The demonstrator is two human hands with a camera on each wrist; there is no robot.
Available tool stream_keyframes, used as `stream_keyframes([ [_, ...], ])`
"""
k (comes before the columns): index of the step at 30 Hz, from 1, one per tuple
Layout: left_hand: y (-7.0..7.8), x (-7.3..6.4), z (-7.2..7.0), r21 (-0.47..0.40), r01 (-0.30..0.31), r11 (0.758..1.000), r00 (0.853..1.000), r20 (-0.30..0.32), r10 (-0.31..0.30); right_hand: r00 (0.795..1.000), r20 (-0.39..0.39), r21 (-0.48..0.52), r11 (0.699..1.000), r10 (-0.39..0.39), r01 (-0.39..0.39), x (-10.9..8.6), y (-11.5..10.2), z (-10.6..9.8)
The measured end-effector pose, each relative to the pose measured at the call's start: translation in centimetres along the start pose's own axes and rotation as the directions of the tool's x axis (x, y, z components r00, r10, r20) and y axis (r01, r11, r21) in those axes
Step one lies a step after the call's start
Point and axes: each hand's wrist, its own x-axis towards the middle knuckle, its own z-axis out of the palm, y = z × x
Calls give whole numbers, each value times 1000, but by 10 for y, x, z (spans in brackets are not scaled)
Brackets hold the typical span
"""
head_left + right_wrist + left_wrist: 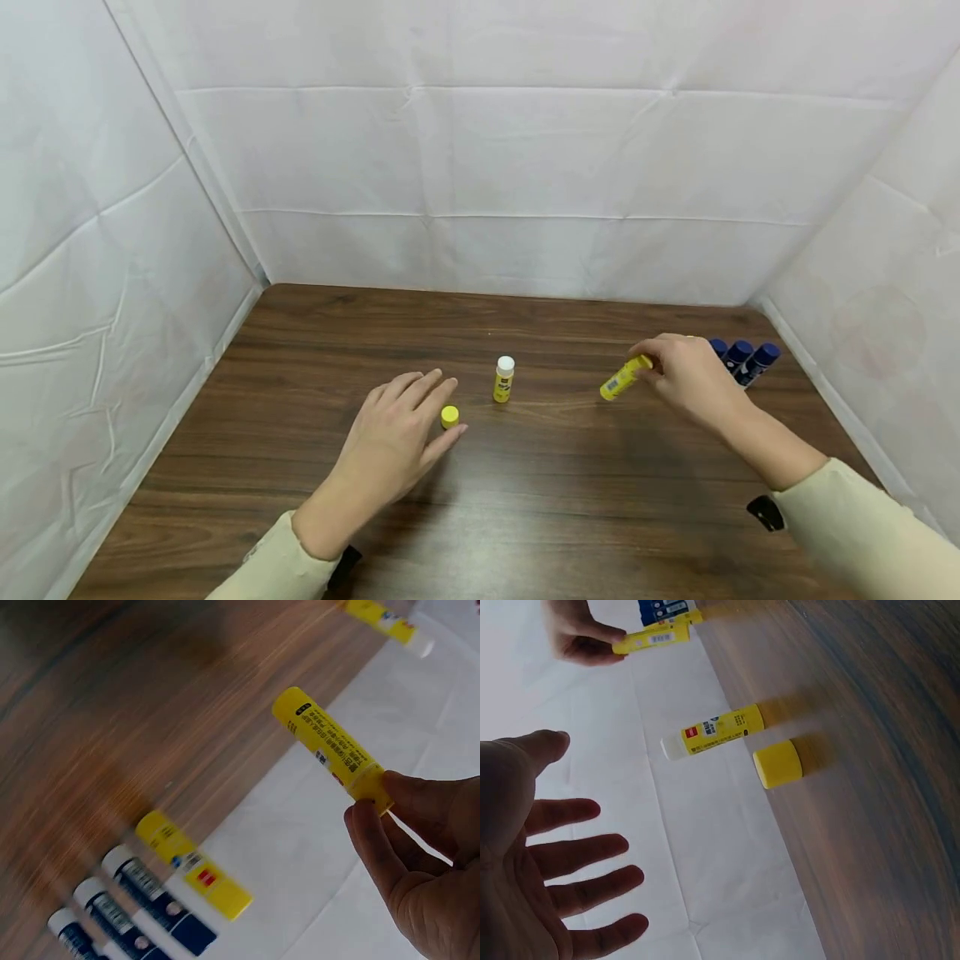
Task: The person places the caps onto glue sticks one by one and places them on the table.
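My right hand [693,377] pinches a yellow glue stick [624,379] by its capped end and holds it tilted above the table. In the right wrist view, thumb and fingertips grip the cap of this glue stick [330,746]. My left hand [393,433] hovers with fingers spread, holding nothing. Close to its thumb and forefinger is a loose yellow cap [450,417] on the table. Just right of that cap, an uncapped yellow glue stick [502,382] stands upright, its white top showing.
Several dark blue glue sticks [738,357] stand in a row at the right, partly behind my right hand. Another capped yellow glue stick [193,864] stands at the end of that row. White cloth walls [487,150] border the brown wooden table [540,517].
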Motion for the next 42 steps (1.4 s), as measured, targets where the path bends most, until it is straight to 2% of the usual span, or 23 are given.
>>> stream_keyframes([
  [7,1,-3,0,63,57,996,993,103,-64,997,73,-76,997,34,-29,18,25,4],
  [16,4,-8,4,51,101,994,981,159,-108,996,88,-161,987,26,-11,31,53,10],
  [29,8,-11,7,49,124,991,974,183,-131,988,139,-186,982,67,-40,36,64,13],
  [42,8,-9,8,44,133,990,974,179,-139,992,125,-186,982,36,-12,40,68,12],
])
